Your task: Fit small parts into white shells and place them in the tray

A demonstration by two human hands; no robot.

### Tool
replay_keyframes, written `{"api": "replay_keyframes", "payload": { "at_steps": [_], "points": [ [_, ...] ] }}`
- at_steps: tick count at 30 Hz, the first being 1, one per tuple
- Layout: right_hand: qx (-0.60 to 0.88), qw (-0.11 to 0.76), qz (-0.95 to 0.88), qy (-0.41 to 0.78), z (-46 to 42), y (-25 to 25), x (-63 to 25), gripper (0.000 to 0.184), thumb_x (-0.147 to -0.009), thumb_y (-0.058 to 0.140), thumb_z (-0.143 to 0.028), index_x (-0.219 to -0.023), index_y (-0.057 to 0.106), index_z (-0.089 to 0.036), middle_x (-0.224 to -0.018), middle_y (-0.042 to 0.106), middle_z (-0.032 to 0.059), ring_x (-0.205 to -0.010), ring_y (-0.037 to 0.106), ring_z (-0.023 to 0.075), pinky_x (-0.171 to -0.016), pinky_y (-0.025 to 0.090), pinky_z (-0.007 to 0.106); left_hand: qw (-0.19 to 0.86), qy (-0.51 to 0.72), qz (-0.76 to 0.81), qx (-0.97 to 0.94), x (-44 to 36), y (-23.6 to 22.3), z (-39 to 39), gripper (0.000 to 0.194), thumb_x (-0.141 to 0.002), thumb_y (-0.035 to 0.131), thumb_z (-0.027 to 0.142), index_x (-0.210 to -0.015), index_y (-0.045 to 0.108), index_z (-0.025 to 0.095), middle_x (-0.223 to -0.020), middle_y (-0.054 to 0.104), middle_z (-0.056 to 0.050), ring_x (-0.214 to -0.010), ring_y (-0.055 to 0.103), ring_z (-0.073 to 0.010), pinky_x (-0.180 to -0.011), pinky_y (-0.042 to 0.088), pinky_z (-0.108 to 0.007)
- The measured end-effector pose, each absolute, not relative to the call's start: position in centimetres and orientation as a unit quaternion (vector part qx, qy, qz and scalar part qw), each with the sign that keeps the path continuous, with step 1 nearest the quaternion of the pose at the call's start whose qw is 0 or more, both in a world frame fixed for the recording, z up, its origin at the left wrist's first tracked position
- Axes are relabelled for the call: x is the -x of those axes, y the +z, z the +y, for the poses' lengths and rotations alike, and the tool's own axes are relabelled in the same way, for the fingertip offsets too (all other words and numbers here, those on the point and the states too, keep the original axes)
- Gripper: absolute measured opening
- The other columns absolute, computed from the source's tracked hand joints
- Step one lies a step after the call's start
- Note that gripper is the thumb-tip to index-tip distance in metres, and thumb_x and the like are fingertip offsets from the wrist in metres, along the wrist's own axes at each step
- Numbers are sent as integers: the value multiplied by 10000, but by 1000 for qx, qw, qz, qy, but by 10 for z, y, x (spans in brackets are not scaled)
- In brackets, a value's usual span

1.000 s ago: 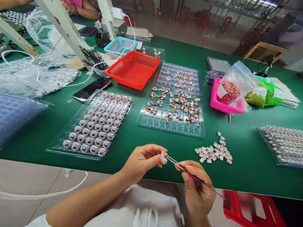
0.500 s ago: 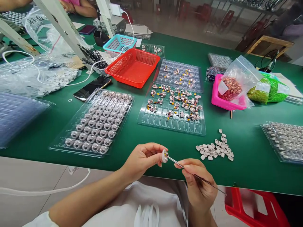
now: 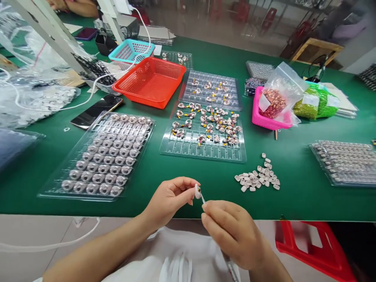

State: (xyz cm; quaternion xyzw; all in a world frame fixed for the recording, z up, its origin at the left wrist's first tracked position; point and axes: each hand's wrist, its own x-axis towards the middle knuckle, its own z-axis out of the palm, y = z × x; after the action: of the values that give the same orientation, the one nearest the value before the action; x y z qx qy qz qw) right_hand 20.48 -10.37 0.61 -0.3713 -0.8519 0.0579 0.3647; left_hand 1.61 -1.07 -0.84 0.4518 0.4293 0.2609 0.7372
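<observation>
Between the thumb and fingers of my left hand is a small white earbud housing, with a yellow and dark bit showing on its inner side. My right hand is closed around metal tweezers; their tips are at the housing's right side. Whether the tips touch it or grip anything is too small to tell. The far end of the tweezers shows below my right hand. To the right of my hands lies a loose pile of small white caps on the green table.
A clear tray with rows of rounded parts lies left; another tray holds wired white pieces. Behind are a red basket, a blue basket and a phone. A pink bin and a filled tray stand right.
My right hand has turned over, back upward, so the tweezers now point steeply up at the housing. My left hand keeps its hold. The view has swung slightly to the right.
</observation>
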Motion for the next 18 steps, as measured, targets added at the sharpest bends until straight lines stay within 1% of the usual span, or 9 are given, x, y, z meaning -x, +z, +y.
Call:
{"api": "replay_keyframes", "payload": {
  "at_steps": [2, 5, 7, 9, 11, 13, 14, 16, 18],
  "points": [
    [376, 347, -857, 52, -101, 8, -203, 261, -979, 428, -70, -1097, 660, -48, -917, 738, 157, -963, 714, 242, -867, 618, 365, 720, 247, 442, -474, -18, -10, -11, 149, -773, 768, 286, -839, 762, 152, -718, 721, -15, -609, 600, -115, -605, 531, -213],
    [398, 361, -841, 68, -101, -1, -201, 261, -998, 402, -99, -1103, 641, -103, -921, 726, 128, -894, 707, 201, -785, 608, 312, 699, 224, 460, -499, -23, -14, -11, 169, -768, 755, 314, -831, 754, 157, -726, 716, -15, -596, 604, -121, -614, 527, -225],
    [418, 400, -809, 102, -107, -8, -203, 238, -1006, 423, -121, -1136, 620, -144, -955, 726, 108, -871, 702, 176, -750, 596, 287, 694, 210, 462, -511, -26, -17, -11, 187, -767, 746, 334, -832, 755, 159, -736, 715, -19, -590, 606, -128, -616, 525, -235],
    [435, 463, -754, 165, -116, -12, -208, 204, -1009, 478, -171, -1167, 607, -185, -962, 726, 84, -857, 699, 167, -745, 592, 285, 688, 204, 458, -526, -28, -19, -10, 190, -772, 736, 344, -822, 758, 162, -719, 706, -19, -586, 600, -132, -610, 514, -237],
    [474, 519, -677, 220, -128, -13, -217, 185, -1011, 509, -226, -1164, 613, -223, -941, 720, 61, -858, 697, 178, -756, 592, 314, 679, 202, 456, -539, -31, -18, -8, 182, -778, 732, 343, -807, 762, 166, -702, 699, -18, -579, 587, -130, -594, 494, -228],
    [567, 536, -589, 210, -138, -13, -231, 189, -1025, 472, -241, -1122, 634, -250, -922, 708, 50, -881, 695, 199, -769, 584, 344, 678, 200, 453, -543, -34, -16, -7, 175, -780, 732, 341, -791, 763, 169, -718, 705, -22, -576, 574, -123, -574, 478, -218],
    [629, 524, -545, 181, -141, -13, -240, 209, -1033, 447, -237, -1111, 640, -254, -919, 704, 48, -894, 693, 204, -776, 576, 347, 682, 199, 450, -541, -37, -15, -7, 175, -779, 732, 342, -783, 763, 170, -728, 709, -25, -574, 569, -121, -564, 475, -216],
    [728, 454, -501, 114, -142, -16, -256, 229, -1036, 450, -246, -1134, 656, -251, -935, 711, 49, -898, 692, 207, -776, 563, 337, 695, 199, 439, -533, -43, -13, -8, 177, -772, 732, 343, -763, 756, 168, -737, 711, -30, -574, 561, -122, -550, 479, -215],
    [759, 386, -520, 74, -136, -20, -270, 222, -1026, 472, -253, -1129, 668, -238, -1009, 717, 69, -942, 686, 219, -815, 553, 353, 708, 200, 427, -525, -50, -13, -10, 172, -762, 730, 337, -749, 748, 166, -736, 710, -33, -574, 557, -124, -543, 488, -217]
  ]
}}
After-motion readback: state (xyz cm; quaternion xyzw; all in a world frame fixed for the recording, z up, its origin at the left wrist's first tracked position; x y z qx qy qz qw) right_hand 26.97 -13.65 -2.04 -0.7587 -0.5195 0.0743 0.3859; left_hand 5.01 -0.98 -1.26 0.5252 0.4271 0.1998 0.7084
